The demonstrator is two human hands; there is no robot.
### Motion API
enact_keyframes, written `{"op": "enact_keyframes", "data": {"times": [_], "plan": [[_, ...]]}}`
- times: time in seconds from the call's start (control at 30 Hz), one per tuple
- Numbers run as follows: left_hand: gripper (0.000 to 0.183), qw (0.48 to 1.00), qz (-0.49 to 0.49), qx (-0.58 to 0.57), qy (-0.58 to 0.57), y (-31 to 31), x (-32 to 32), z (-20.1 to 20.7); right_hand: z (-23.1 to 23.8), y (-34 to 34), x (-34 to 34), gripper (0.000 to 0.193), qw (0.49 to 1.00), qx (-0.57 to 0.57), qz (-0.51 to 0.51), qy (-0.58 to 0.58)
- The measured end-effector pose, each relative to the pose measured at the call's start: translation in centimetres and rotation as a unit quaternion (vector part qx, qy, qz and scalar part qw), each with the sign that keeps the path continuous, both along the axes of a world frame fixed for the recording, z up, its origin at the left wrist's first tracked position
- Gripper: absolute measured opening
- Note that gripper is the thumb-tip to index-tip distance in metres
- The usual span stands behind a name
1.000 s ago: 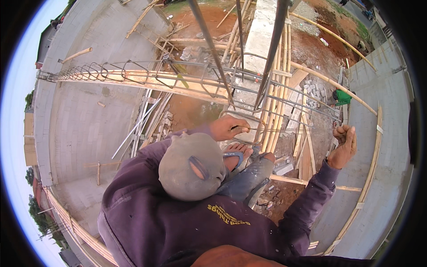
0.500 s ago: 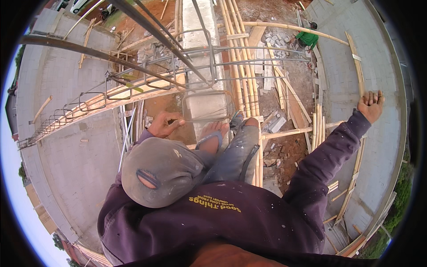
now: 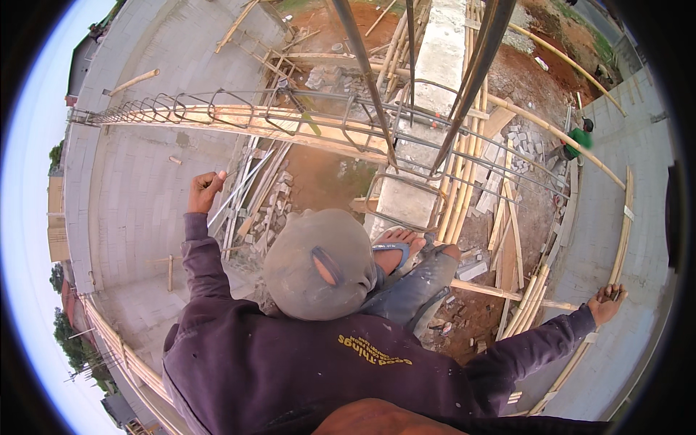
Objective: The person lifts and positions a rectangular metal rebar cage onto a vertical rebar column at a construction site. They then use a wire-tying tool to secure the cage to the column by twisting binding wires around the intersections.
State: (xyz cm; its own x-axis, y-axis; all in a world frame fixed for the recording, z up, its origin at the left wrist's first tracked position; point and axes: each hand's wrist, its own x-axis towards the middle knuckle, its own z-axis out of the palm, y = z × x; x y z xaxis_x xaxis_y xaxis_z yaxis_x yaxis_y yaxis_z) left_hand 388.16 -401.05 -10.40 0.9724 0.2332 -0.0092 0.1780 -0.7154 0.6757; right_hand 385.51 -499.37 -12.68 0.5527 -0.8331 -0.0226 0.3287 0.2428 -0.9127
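Note:
My left hand [image 3: 206,191] is raised out to the left, its fingers pressed together. Whatever it pinches, if anything, is too small to make out. Far out to the right, my right hand [image 3: 607,303] has its fingers curled in beside a bamboo pole [image 3: 621,239]. A small dark thing may show at those fingers, but its kind is unclear. Between the hands, my bent knee in torn grey trousers [image 3: 304,254] rises in front of me. My sandalled foot [image 3: 399,248] rests by the concrete beam [image 3: 406,203], where a bent steel stirrup [image 3: 441,217] lies.
Upright steel bars [image 3: 475,80] stand over the beam. A rebar cage [image 3: 217,109] runs left above a timber board [image 3: 333,136]. Bamboo poles [image 3: 464,196] lie beside the beam. Rubble and planks [image 3: 507,239] are far below. A person in green [image 3: 580,138] works at the right.
My left hand has moved from beside the stirrup outward to the left. My right hand is lower, with its fingers curled. The view has turned, shifting the beam and bars rightward.

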Motion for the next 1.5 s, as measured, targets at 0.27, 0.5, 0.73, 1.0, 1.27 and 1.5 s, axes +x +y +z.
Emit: {"op": "enact_keyframes", "data": {"times": [0.27, 0.5, 0.73, 1.0, 1.27, 1.5], "plan": [[0.054, 0.996, -0.059, 0.060, 0.025, -0.6, 7.3, 5.7, -1.4, 10.3, 4.1, 0.027, 0.996, -0.008, 0.037, 0.078], [0.052, 0.978, 0.033, -0.097, -0.182, -1.2, 10.3, 2.2, -2.9, 12.4, 3.1, 0.028, 0.993, 0.001, 0.031, 0.118], [0.048, 0.803, 0.297, -0.371, -0.359, -4.1, 12.1, -4.4, -5.9, 14.2, 1.6, 0.030, 0.987, 0.017, 0.028, 0.159], [0.043, 0.747, 0.359, -0.338, -0.446, -2.8, 17.0, -8.3, -4.8, 15.5, 2.1, 0.031, 0.991, 0.046, 0.043, 0.121], [0.047, 0.865, 0.338, -0.267, -0.258, -2.6, 17.4, -13.0, -2.1, 17.1, 3.4, 0.031, 0.995, 0.056, 0.048, 0.069], [0.052, 0.911, 0.333, -0.157, -0.187, -1.7, 18.1, -12.8, -3.0, 18.4, 4.0, 0.030, 0.992, 0.061, 0.061, 0.097]]}}
